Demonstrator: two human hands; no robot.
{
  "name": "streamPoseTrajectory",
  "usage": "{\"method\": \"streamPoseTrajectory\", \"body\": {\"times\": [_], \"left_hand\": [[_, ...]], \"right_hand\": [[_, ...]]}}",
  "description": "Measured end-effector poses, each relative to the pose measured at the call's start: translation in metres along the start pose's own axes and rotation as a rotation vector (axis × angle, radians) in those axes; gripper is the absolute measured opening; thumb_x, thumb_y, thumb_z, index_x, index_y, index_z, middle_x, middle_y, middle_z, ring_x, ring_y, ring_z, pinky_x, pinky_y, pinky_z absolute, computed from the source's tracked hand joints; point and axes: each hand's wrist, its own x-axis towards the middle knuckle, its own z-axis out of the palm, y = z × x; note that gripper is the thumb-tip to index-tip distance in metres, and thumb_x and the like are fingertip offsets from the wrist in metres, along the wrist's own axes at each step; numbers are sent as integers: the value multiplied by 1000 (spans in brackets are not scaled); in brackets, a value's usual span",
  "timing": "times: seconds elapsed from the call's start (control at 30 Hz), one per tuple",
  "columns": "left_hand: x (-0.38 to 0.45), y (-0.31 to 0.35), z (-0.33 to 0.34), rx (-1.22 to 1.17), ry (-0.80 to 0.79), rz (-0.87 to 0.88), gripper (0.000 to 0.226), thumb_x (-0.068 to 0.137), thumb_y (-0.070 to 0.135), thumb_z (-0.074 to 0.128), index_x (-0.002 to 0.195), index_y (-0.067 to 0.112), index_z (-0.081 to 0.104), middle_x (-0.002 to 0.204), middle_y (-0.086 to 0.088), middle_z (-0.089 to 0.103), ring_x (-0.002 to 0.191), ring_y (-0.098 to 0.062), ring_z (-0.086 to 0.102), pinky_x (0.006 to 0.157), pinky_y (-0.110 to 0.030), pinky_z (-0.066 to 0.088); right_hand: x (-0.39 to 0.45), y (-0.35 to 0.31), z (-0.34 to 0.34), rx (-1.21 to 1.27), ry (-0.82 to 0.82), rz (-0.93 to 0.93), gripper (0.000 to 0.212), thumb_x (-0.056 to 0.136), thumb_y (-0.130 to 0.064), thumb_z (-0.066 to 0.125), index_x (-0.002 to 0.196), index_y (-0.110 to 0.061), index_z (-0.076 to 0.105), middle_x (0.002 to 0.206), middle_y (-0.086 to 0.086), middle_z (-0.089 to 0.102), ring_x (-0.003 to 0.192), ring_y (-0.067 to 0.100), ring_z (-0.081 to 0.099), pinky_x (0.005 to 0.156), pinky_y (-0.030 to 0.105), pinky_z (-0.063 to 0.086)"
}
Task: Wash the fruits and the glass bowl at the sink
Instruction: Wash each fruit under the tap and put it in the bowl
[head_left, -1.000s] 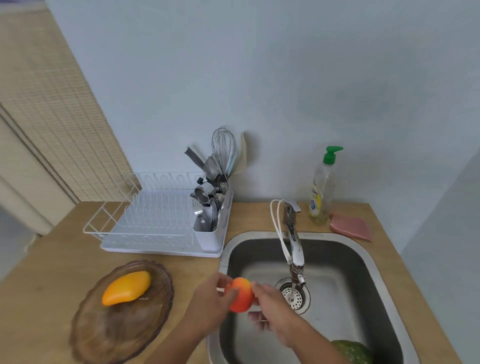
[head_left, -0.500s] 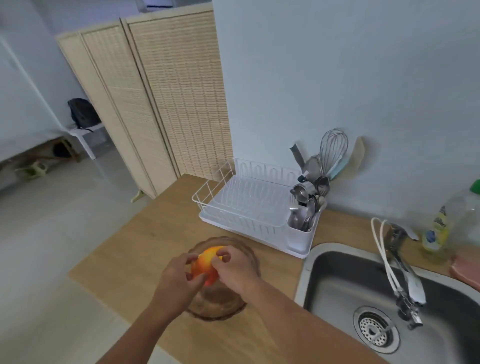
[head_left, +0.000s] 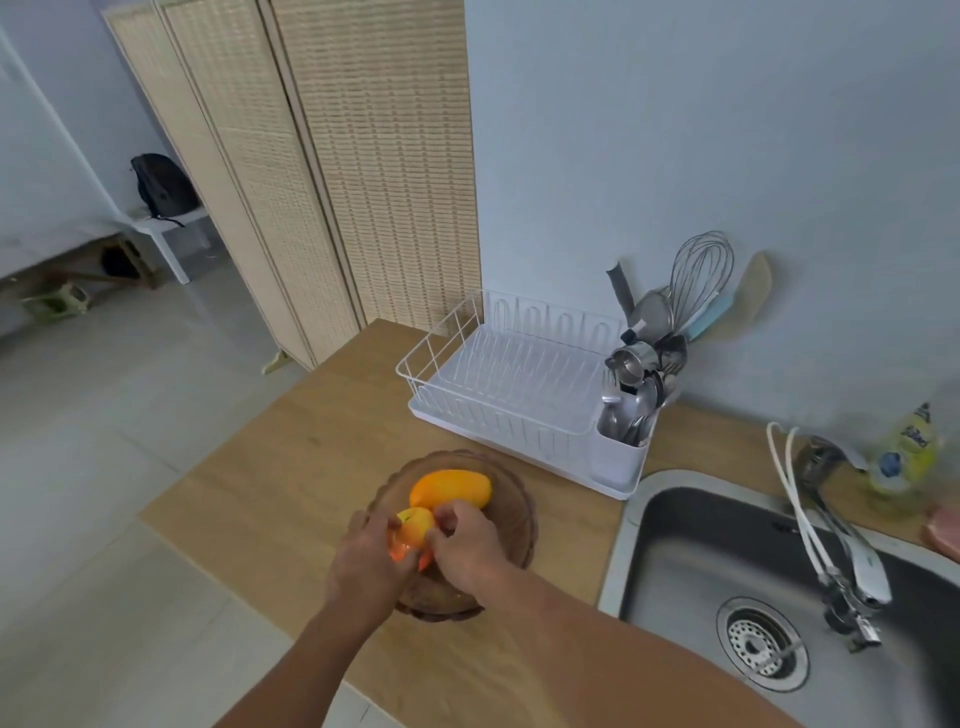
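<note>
A brown glass bowl stands on the wooden counter left of the sink. An orange-yellow mango lies in its far half. Both my hands hold a red-and-yellow peach-like fruit low over the bowl's near side. My left hand grips it from the left, my right hand pinches it from the right with curled fingers. The fruit's underside is hidden by my fingers.
A white dish rack with a cutlery holder full of utensils stands behind the bowl. The tap with a white hose leans over the sink basin and drain. A soap bottle and pink sponge sit at far right.
My hands carried the red-and-yellow fruit from over the sink leftward to the bowl, and have lowered it beside the mango. My view swung left with them.
</note>
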Motion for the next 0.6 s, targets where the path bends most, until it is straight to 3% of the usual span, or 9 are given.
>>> {"method": "streamPoseTrajectory", "body": {"times": [0.17,0.23,0.3,0.37,0.47,0.53,0.6], "left_hand": [[-3,6,0,12,72,24,47,73,38,85,108,15,63,111,-8,54,96,-34,65,72,-40,51],[-7,16,1,-2,141,84,52,67,33,90,106,13,64,111,-10,56,95,-38,65,68,-43,54],[-21,33,7,-62,185,246,49,65,28,90,105,14,64,109,-8,57,91,-35,65,68,-40,54],[-45,58,20,-167,192,447,38,69,39,77,100,20,67,104,2,58,85,-17,63,71,-30,52],[-89,101,58,-270,24,633,23,68,44,67,87,33,66,87,21,55,70,7,52,67,-10,45],[-115,130,87,-298,-185,693,16,66,45,69,80,39,63,77,26,51,66,14,48,66,-1,39],[-139,158,117,-293,-436,651,16,70,45,71,77,44,57,81,27,56,64,14,52,64,-1,39]], "right_hand": [[-11,-2,-12,36,-9,-54,33,99,-26,58,130,-20,63,130,2,67,120,20,62,100,32,50],[-22,0,-32,76,19,-99,35,98,-25,58,131,-21,63,131,0,66,121,15,61,103,26,48],[-40,13,-60,111,104,-141,31,98,-25,58,128,-24,65,126,-5,69,112,7,63,96,18,48],[-65,40,-93,113,193,-142,24,97,-27,57,118,-29,69,112,-10,72,101,2,65,87,16,51],[-112,112,-141,51,300,-52,15,93,-30,58,102,-32,70,96,-12,74,87,4,68,81,23,55],[-145,166,-172,-43,358,65,10,91,-30,61,94,-34,69,88,-14,73,82,5,67,81,27,54],[-177,211,-201,-122,397,215,8,93,-30,62,91,-36,67,90,-15,73,83,4,66,83,27,54]]}}
